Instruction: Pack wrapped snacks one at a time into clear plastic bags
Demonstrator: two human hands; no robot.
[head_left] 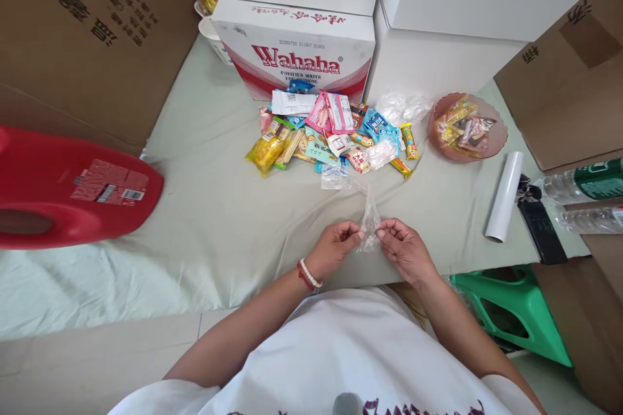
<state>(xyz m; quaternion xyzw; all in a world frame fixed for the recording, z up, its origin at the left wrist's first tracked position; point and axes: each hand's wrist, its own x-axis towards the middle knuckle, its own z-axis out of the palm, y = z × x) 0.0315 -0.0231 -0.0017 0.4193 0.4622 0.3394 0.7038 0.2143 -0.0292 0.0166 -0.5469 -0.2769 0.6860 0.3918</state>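
A clear, thin plastic bag (370, 215) stretches between my two hands near the table's front edge. My left hand (337, 248) pinches its left side between thumb and fingers. On the other side, my right hand (405, 249) is closed on the bag in the same kind of pinch. The gathered plastic narrows upward, away from my body. Just beyond lies a heap of wrapped snacks (318, 142) in many colours, including a yellow packet (265, 153) and a pink packet (335, 112). Crumpled clear plastic (382, 154) rests on the heap's right front.
A pink translucent bowl (467, 150) holds wrapped snacks. Behind the heap stands a Wahaha water carton (296, 55). A red jug (73, 188) is at left. At right are a white roll (505, 198), a black case (541, 230), plastic bottles (591, 183) and a green stool (516, 305).
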